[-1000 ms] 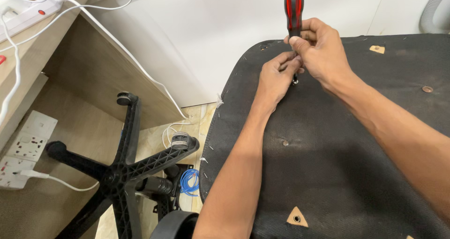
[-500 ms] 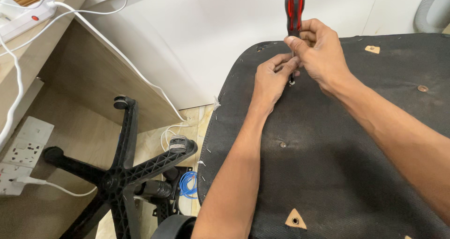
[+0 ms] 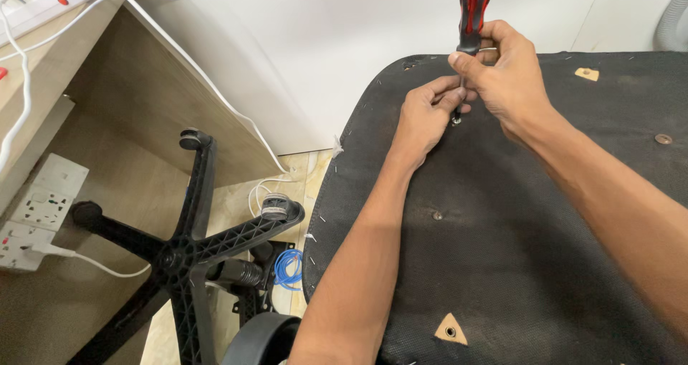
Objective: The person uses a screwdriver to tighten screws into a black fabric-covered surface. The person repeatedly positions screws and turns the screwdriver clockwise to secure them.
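Hardly moved, right hand [image 3: 505, 75] grips upright screwdriver [image 3: 473, 14] (left hand [image 3: 423, 118] fingers pinching its tip).

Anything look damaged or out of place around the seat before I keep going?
Yes. The seat underside has a triangular tear in its black fabric near the front, baring wood around a hole. The wheeled base lies detached on the floor, left. The right hand holds the screwdriver upright.
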